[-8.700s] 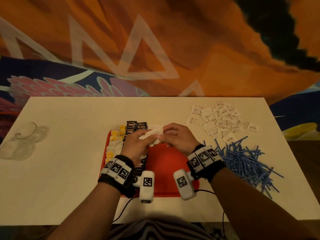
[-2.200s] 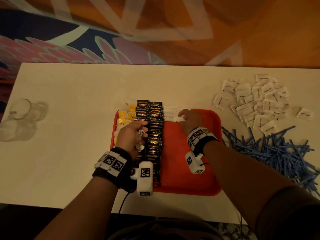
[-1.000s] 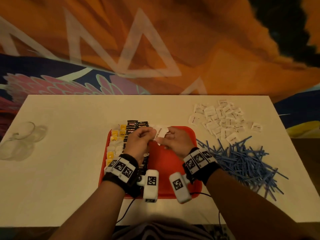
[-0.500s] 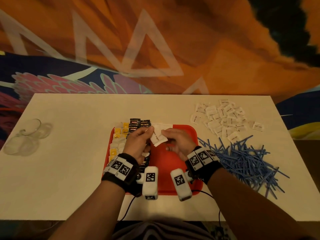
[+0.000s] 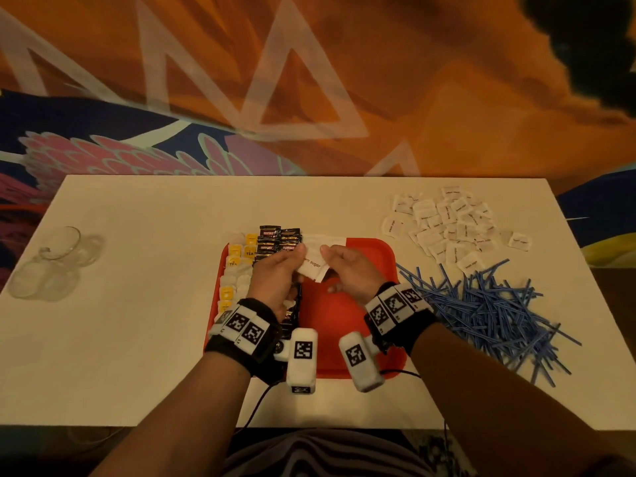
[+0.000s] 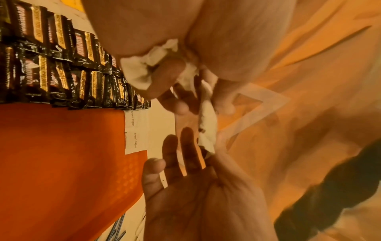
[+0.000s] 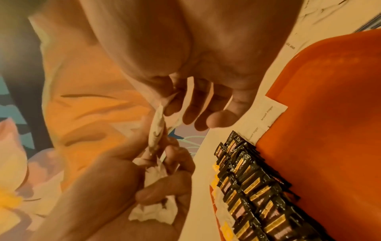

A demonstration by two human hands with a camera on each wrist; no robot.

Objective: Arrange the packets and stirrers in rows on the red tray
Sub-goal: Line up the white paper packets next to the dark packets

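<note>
Mostly bare right half of red tray [image 5: 351,325]; left hand [image 5: 275,277] pinches "brown sugar" packet [image 5: 311,268], right hand [image 5: 351,270] fingers loose beside it.

Landmark: red tray [image 5: 371,266]. Its right half is bare red, open from the near edge. Left half blocked: black sachet rows [image 5: 278,241] and yellow tea packets [image 5: 237,256]. Two brown sugar packets [image 5: 325,239] sit at the far rim. Both hands hover over tray centre. Right of tray: blue stirrers [image 5: 488,304] and white packet pile [image 5: 447,225]. Far left: glass cups [image 5: 51,263]; bare table [image 5: 144,304] between.
</note>
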